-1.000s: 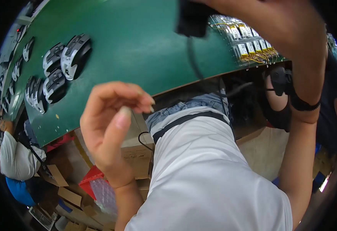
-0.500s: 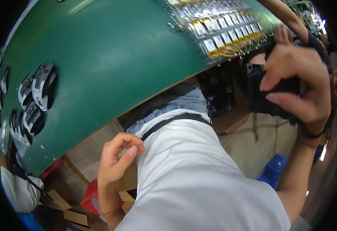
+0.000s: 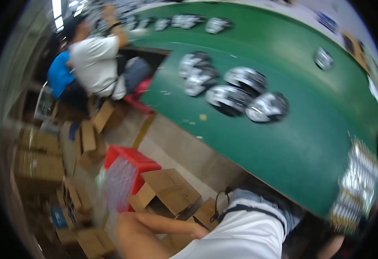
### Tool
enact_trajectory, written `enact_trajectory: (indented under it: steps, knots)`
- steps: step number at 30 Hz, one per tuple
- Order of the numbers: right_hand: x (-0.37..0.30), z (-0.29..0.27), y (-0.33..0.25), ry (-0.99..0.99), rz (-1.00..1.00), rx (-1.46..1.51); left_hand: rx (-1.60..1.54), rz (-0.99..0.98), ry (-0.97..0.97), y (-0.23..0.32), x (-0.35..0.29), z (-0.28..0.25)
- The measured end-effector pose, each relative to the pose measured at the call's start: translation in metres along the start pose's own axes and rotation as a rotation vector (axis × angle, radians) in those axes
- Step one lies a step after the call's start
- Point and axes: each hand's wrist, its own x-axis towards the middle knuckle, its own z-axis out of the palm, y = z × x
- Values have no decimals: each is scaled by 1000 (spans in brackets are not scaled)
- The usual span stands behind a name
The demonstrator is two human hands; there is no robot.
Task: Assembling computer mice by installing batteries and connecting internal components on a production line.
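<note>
My left forearm reaches across the lower part of the view, and my left hand (image 3: 199, 232) is beside the waist of my white shirt (image 3: 236, 231). Its fingers are hidden, so what it may hold does not show. Just beyond that hand are an open cardboard box (image 3: 171, 192) and a dark cord (image 3: 217, 207) at my hip. My right hand cannot be made out; a patch of bare skin at the lower right could belong to me or someone else. Curved silver-and-black shells (image 3: 227, 99) lie grouped on the green table (image 3: 258, 159), blurred.
Rows of silver battery packs (image 3: 357, 185) lie at the table's right end. A red crate (image 3: 132, 155) with clear plastic stands on the floor among cardboard boxes (image 3: 37, 168). People in white (image 3: 94, 64) and blue (image 3: 60, 73) sit at the far left.
The view has swung left, bringing the floor boxes, red crate and seated people into sight. My left hand has gone to my waist; my raised, curled right hand is no longer identifiable.
</note>
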Motion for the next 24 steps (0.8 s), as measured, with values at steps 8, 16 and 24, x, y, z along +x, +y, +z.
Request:
enact_trajectory:
  steps: [8, 16, 24]
  knots:
    - [140, -94, -116, -304, 18, 425, 207, 300, 160, 50, -7, -32]
    - [169, -177, -193, -224, -150, 388, 420, 437, 203, 121, -52, 15]
    - [141, -214, -224, -201, -256, 373, 583, 500, 240, 149, -108, 104]
